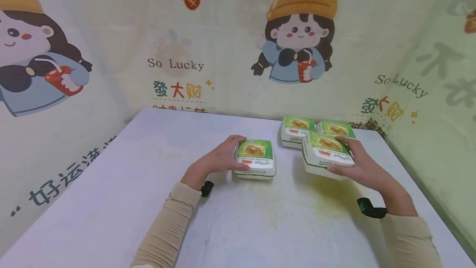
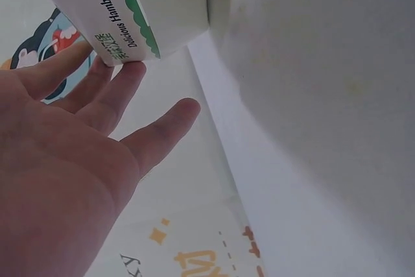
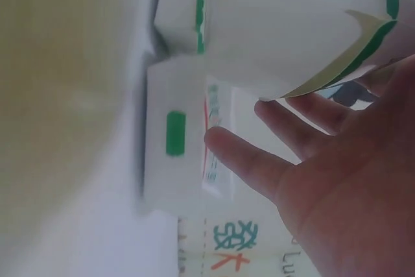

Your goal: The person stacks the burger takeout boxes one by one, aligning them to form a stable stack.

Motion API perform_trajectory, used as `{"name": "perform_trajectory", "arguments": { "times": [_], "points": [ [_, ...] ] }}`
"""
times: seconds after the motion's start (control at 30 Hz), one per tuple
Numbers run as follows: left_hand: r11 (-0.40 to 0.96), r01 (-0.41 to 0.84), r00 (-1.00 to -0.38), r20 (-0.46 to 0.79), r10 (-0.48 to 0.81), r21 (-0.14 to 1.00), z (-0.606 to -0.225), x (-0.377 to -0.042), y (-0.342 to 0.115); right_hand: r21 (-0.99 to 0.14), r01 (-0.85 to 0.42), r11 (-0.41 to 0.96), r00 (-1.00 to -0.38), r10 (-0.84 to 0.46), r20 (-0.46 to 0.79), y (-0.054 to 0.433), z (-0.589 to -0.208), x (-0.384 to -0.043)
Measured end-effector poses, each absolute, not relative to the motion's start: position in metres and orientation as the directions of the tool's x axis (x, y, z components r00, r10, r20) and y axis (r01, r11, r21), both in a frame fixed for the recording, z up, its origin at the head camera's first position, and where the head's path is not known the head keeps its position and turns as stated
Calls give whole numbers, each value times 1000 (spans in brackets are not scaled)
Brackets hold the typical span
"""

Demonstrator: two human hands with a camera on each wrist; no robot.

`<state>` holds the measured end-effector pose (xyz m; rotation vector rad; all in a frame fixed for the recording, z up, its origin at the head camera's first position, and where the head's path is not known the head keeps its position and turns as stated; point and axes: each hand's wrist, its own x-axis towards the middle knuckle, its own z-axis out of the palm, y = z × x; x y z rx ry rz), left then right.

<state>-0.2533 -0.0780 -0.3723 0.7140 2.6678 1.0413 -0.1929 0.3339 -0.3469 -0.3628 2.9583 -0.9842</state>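
Near the middle of the table, my left hand holds a green-and-white hamburger box from its left side, thumb across the front and fingers at the back. Whether this box touches the tabletop is hard to tell. Its white wall with "Delicious Hamburger" print shows in the left wrist view, fingertips against it. To the right, my right hand grips a second such box by its right side, held tilted above the table with a shadow below. The right wrist view shows this box's white underside and my fingers beside it.
Two more hamburger boxes, one at the back and another to its right, stand near the table's rear edge, partly behind the raised box. Printed cloth walls enclose the white table at the back and sides.
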Motion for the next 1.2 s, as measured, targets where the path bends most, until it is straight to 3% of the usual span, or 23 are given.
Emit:
{"name": "perform_trajectory", "arguments": {
  "times": [1.2],
  "points": [
    [632,385,-863,20,506,673,-371,-254,-79,-603,-352,716,-935,-300,189,262,-341,-214]
  ]
}}
